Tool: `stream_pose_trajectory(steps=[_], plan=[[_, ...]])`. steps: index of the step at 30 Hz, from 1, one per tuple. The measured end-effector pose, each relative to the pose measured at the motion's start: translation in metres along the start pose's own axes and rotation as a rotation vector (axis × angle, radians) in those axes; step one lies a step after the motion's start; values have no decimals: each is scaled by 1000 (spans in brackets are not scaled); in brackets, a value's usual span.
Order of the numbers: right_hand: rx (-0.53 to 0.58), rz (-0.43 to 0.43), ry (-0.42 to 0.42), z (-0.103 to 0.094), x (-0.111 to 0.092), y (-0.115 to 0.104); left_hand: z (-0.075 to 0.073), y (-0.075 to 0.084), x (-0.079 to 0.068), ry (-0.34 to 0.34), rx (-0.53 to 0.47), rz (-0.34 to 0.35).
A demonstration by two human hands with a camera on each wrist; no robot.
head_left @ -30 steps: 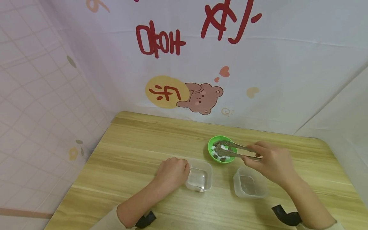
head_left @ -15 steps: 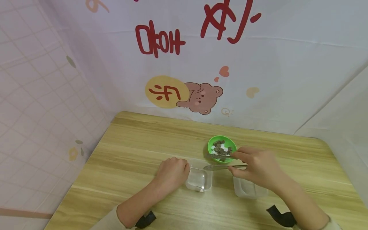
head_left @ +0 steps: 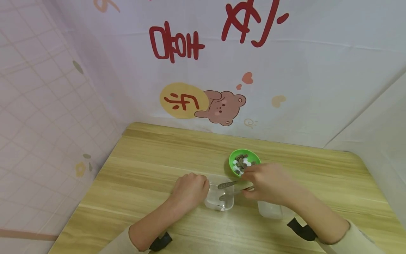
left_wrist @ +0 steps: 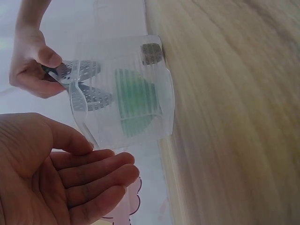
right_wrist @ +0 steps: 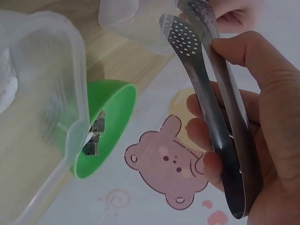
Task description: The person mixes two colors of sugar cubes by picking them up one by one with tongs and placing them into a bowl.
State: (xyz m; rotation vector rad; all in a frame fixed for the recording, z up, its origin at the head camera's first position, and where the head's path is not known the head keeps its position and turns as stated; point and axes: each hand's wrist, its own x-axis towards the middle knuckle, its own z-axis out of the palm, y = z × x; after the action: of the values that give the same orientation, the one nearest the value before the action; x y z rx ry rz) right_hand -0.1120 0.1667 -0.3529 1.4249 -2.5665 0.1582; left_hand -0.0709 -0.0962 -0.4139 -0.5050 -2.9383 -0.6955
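Observation:
In the head view my left hand [head_left: 191, 190] is at the left rim of a clear plastic container [head_left: 219, 203]; in the left wrist view its thumb and forefinger pinch that rim. My right hand [head_left: 269, 183] holds metal tongs [right_wrist: 220, 117] with perforated tips. The tips stand apart, over or inside the clear container, with nothing seen between them. A brown cube [left_wrist: 151, 54] shows through the container's wall near its bottom. Behind stands a green bowl [head_left: 233, 155] of brown and white cubes, partly hidden by my right hand.
A second clear container [head_left: 269, 210] stands on the right, partly under my right hand and forearm; a white piece [right_wrist: 7, 82] shows in it in the right wrist view. The wooden table [head_left: 158, 151] meets a printed cloth backdrop [head_left: 301, 70] behind.
My right hand has moved left and toward me with the tongs, from the green bowl to the left container. The left hand has stayed at the container's rim.

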Motion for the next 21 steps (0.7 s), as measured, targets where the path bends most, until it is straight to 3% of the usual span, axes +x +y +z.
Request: stream_pose_trajectory(steps=[4,15,21], plan=[[4,21,-109,3,9,-4,-1,0,0,3,-3,4],[23,-45,-259,7,37,-10,0,-1,-1,1,-10,-7],[-48,-66,-270,9,42,-18,1,-1,0,-2,-13,0]])
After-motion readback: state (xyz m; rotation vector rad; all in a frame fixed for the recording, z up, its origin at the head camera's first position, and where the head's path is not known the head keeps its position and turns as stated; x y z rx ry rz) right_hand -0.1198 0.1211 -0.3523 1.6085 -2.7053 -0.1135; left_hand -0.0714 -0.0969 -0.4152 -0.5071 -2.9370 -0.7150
